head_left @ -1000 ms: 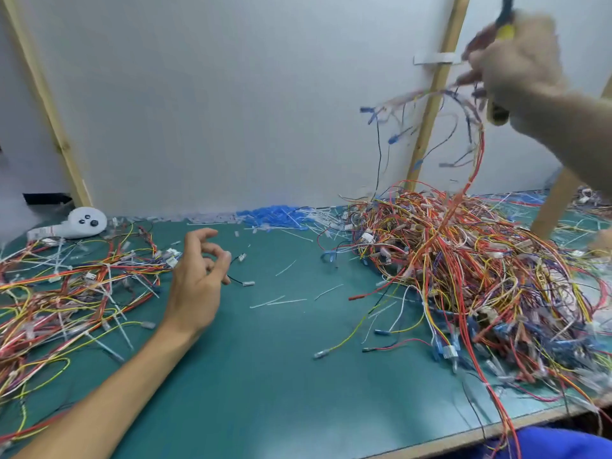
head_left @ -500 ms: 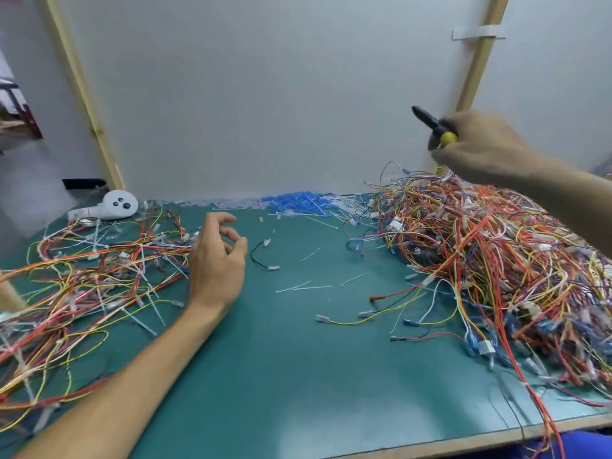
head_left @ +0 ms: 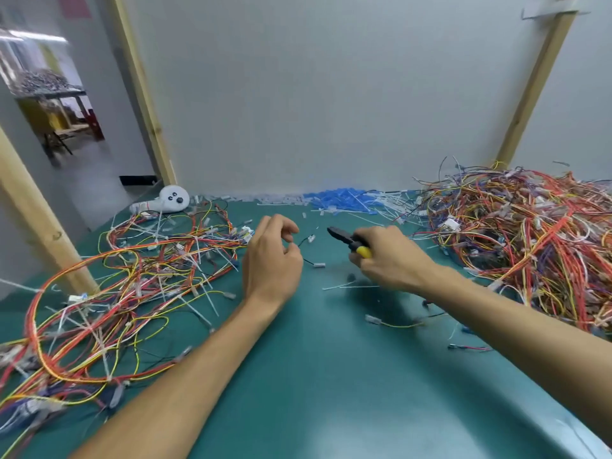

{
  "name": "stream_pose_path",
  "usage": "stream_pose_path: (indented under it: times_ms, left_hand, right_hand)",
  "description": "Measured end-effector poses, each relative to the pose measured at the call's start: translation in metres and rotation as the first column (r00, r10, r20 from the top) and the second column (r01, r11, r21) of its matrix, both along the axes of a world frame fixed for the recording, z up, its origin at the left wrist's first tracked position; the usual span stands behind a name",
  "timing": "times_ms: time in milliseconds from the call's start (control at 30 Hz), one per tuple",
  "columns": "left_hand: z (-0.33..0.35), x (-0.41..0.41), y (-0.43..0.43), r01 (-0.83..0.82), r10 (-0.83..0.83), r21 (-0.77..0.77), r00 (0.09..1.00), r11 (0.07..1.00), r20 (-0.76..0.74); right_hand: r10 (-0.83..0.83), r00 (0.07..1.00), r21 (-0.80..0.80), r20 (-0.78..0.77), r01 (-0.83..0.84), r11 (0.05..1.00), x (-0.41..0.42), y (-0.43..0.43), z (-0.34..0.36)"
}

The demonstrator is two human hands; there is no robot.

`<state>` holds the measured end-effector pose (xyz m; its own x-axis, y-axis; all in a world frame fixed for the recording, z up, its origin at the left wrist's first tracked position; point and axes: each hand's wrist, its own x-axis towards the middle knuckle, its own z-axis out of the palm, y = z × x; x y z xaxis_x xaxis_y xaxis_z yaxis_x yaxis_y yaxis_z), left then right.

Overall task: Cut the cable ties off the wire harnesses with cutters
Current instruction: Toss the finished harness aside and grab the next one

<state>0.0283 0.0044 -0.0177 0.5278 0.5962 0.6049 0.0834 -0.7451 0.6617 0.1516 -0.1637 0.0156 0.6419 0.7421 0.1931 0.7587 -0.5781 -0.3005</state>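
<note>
Cutters (head_left: 344, 239) ready, harness pile (head_left: 516, 240) off to your right
Your right hand (head_left: 387, 260) grips them, nose aimed left; your left hand (head_left: 270, 260) hangs loosely curled, holding nothing. The pile lies right of both hands, nearest the cutter hand

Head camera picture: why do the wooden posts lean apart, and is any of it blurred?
Head view: the left wooden post and right wooden post splay upward, likely the wide-angle lens; the doorway at left and the loose yellow wire nearer than the right hand are smeared; that hand, holding the cutters, casts a soft shadow on the green mat.
</note>
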Motion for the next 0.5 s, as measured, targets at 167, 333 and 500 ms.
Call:
stream_pose_path:
  times_ms: [167,333,500]
  left_hand:
    - [0.005,-0.003,0.008,-0.049,0.053,-0.035,0.994,0.998,0.098]
    - [0.003,-0.003,0.007,-0.045,0.044,0.007,0.995,0.999,0.092]
    - [0.003,-0.002,0.004,-0.014,0.009,0.057,0.995,0.998,0.094]
  right_hand:
    - [0.049,0.998,-0.026,0.048,-0.047,0.999,-0.022,0.061,-0.026]
    - [-0.036,0.997,-0.046,0.061,0.039,0.998,-0.004,0.071,-0.013]
    - [-0.316,0.949,0.391,-0.020,0.298,0.871,0.051,0.005,0.057]
